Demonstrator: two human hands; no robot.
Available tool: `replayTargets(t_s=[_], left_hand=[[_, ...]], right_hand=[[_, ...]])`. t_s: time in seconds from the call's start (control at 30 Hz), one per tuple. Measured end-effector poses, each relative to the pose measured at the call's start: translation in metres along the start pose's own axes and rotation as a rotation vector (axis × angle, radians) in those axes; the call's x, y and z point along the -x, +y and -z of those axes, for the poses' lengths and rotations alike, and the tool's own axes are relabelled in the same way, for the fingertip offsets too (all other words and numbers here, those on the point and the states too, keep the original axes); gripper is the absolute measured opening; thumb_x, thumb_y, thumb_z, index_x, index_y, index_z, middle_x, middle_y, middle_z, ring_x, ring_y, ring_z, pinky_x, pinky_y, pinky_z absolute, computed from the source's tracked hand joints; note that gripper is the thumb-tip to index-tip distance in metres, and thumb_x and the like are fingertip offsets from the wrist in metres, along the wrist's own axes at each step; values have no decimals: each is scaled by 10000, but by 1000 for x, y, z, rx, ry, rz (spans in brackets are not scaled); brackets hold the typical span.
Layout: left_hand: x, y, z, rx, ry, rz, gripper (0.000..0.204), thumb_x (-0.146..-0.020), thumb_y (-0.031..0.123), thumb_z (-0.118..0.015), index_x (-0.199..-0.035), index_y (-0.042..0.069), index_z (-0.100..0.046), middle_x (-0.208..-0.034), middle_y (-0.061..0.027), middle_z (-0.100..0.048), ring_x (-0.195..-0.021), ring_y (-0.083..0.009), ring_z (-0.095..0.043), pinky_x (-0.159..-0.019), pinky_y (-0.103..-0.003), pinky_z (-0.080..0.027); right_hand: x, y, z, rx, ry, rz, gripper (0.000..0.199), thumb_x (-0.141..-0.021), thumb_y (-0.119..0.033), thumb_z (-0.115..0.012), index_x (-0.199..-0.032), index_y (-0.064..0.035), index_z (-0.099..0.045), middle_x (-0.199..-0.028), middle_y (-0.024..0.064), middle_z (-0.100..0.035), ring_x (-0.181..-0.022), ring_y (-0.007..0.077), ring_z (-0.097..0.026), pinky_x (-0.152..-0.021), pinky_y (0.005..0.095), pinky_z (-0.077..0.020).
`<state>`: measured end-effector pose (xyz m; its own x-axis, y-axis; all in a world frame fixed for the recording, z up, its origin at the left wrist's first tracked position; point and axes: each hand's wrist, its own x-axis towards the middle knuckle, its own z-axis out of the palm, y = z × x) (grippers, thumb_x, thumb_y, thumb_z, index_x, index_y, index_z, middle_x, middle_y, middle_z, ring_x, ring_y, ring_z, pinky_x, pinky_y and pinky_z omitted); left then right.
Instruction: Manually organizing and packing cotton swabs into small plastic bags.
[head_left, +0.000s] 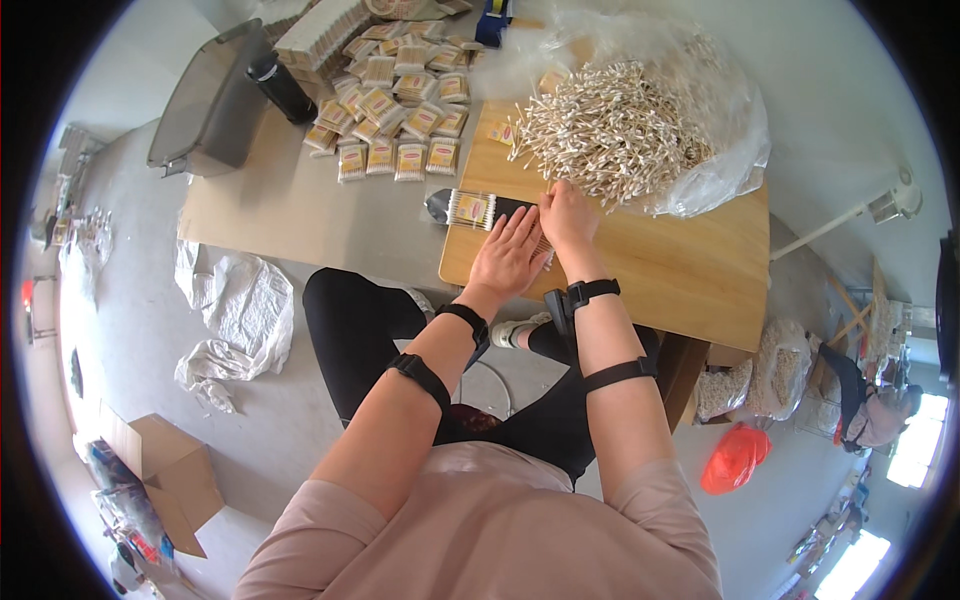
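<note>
My left hand (pixel 508 250) lies flat, fingers stretched, over a row of cotton swabs (pixel 541 252) on the wooden board. Right beside it my right hand (pixel 567 214) is closed with its fingertips drawn together; what they hold is hidden. Left of my left fingertips, a labelled packet of cotton swabs (pixel 471 208) rests across a dark, flat strip (pixel 436 206). Just beyond my right hand a big heap of loose cotton swabs (pixel 625 130) spills out of a clear plastic bag (pixel 735 150).
Many filled swab packets (pixel 410 160) are piled at the far left of the table. Behind them stand a black bottle (pixel 282 90) and a grey plastic bin (pixel 215 100). The wooden board (pixel 690 270) ends near my knees. A lamp arm (pixel 820 230) stands at right.
</note>
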<state>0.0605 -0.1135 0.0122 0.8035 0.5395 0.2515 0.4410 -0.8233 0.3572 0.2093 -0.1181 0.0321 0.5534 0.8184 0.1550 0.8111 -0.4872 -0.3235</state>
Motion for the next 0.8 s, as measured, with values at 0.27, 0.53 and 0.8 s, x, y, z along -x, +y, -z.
replayTargets(t_s=[0.27, 0.53, 0.8], left_hand=[[3, -4, 1, -31, 5, 13, 568, -975, 403, -428, -1441, 79, -397, -1542, -85, -306, -1427, -242, -277, -1173, -404, -202], [3, -1, 1, -53, 2, 12, 566, -976, 413, -419, -1449, 103, -393, -1536, -85, -323, -1428, -244, -278, -1169, -431, -203], [3, -3, -1, -105, -12, -2, 566, -981, 419, -403, -1449, 101, -390, -1522, -78, -349, -1425, -234, -286, -1166, -437, -211]], right_hand=[[34, 32, 10, -85, 20, 71, 76, -838, -161, -635, -839, -93, -599, -831, 108, -650, -779, 321, -645, -647, 451, -511], [64, 42, 20, -315, 73, 120, 59, -829, -109, -645, -887, -94, -646, -854, 85, -645, -817, 305, -616, -698, 431, -490], [62, 20, 14, -306, 201, 222, 206, -869, -135, -607, -1057, -95, -681, -1020, 76, -657, -966, 284, -604, -858, 418, -470]])
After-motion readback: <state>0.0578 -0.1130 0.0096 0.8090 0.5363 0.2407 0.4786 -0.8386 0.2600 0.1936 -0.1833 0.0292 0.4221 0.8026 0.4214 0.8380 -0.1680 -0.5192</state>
